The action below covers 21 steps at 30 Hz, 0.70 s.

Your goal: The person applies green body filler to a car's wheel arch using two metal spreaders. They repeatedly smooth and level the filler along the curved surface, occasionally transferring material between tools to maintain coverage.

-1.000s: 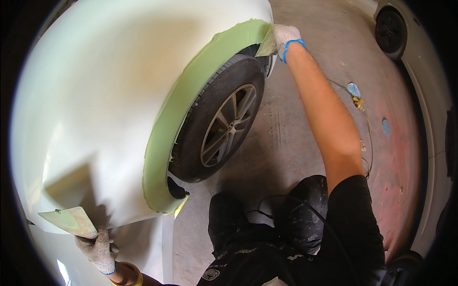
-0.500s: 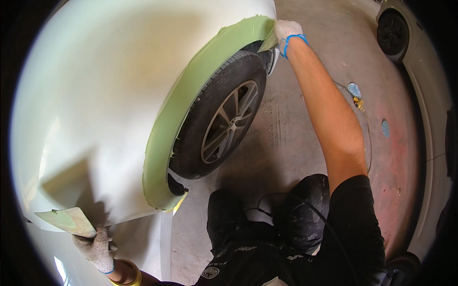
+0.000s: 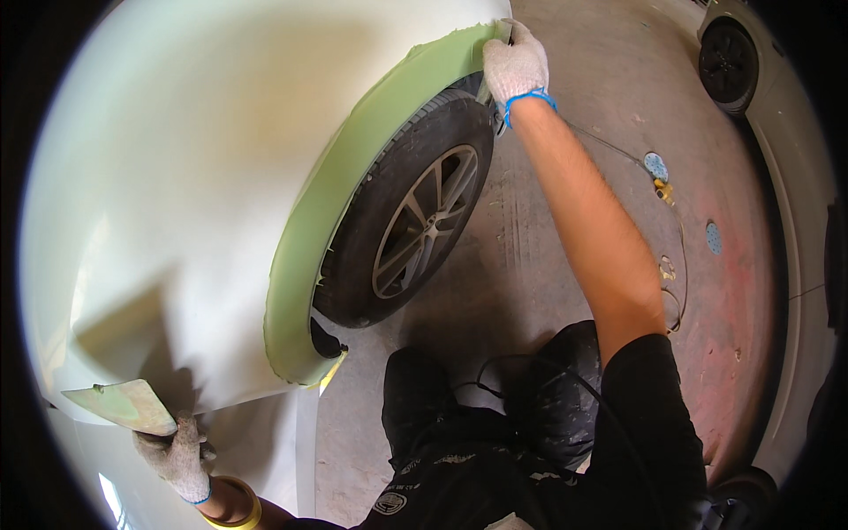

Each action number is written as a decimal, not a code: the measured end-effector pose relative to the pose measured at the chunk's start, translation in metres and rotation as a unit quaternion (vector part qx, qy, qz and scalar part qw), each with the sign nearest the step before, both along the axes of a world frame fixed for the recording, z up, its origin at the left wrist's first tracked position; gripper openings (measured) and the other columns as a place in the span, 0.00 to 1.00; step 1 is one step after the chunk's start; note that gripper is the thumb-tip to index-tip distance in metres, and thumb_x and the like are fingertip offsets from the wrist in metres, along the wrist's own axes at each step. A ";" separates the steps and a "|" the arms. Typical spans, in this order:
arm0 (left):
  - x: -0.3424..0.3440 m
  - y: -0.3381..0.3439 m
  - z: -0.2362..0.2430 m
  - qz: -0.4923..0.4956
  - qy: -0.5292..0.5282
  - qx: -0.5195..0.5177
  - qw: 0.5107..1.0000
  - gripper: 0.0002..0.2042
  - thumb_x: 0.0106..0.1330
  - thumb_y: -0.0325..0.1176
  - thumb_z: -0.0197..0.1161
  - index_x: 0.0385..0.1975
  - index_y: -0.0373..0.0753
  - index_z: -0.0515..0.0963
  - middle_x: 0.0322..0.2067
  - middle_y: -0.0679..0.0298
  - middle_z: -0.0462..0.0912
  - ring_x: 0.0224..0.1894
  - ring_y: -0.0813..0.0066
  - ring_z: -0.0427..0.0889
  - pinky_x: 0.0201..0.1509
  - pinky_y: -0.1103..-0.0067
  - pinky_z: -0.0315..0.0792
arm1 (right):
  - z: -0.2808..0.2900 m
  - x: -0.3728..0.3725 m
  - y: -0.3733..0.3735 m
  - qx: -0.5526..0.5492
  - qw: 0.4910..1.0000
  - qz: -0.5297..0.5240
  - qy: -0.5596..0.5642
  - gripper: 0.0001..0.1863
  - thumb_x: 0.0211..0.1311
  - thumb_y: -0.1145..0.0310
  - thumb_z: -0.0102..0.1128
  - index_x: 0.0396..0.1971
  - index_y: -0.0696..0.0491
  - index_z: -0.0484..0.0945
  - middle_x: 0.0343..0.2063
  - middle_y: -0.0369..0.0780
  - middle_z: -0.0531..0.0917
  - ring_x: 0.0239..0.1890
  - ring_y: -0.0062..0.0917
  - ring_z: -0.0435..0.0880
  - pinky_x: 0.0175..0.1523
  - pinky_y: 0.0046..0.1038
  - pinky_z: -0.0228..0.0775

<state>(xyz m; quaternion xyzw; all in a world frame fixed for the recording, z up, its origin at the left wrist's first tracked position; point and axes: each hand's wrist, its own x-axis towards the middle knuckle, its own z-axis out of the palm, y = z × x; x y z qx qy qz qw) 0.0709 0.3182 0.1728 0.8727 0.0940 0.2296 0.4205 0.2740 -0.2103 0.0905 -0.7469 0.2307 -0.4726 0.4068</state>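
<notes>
My left hand (image 3: 181,459), in a knitted glove, grips a flat filler board (image 3: 128,405) smeared with pale green filler, held beside the white car panel (image 3: 194,159). A wide band of green body filler (image 3: 327,194) with a ragged outer edge covers the wheel arch. Up at the far end of that band is my gloved right hand (image 3: 516,64), its fingers closed around a filler spreader. Most of the spreader is hidden by the hand; only a bit of edge shows. Below the arch is the black tire (image 3: 353,256) with its grey spoked rim (image 3: 428,225).
On the concrete floor at right lie two blue perforated discs (image 3: 655,165) (image 3: 714,237), a yellow fitting (image 3: 663,191) and a thin hose (image 3: 682,265). Another car (image 3: 799,177) stands along the right edge. A dark cable (image 3: 583,384) hangs across my legs.
My right hand has turned and shifted slightly left and nearer, onto the end of the arch; the spreader's blade is now mostly covered. My left hand and the board are nearly still.
</notes>
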 end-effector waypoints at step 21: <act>0.017 -0.006 -0.076 0.029 -0.159 0.213 0.964 0.11 0.55 0.26 0.68 0.35 0.28 0.80 0.26 0.61 0.84 0.27 0.80 0.80 0.35 0.82 0.74 | 0.008 -0.072 0.138 -0.128 0.974 0.082 -0.166 0.29 0.44 0.79 0.52 0.53 0.55 0.73 0.41 0.50 0.71 0.45 0.43 0.70 0.54 0.35 0.64</act>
